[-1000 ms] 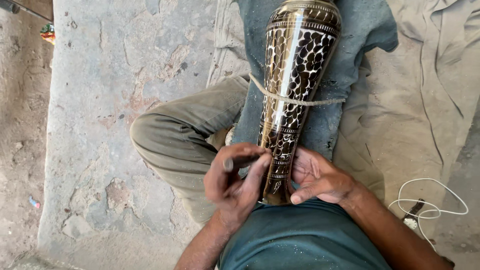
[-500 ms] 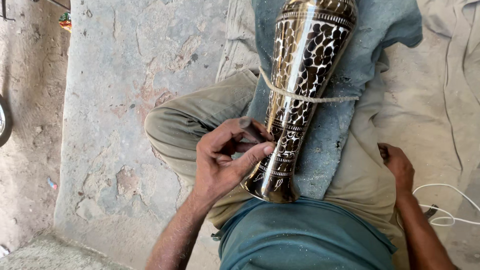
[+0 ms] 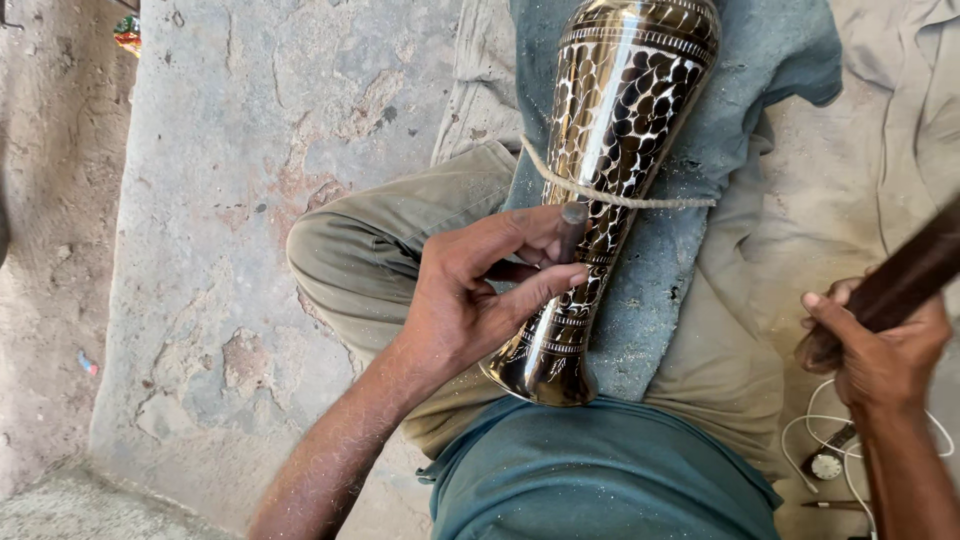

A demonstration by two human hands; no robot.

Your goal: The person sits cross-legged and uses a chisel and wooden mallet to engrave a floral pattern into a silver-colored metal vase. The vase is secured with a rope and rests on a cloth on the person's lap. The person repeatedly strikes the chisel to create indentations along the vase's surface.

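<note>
While left hand pinches punch against vase, right hand grips mallet.

I see no package, label, sign or screen anywhere around me.
</note>
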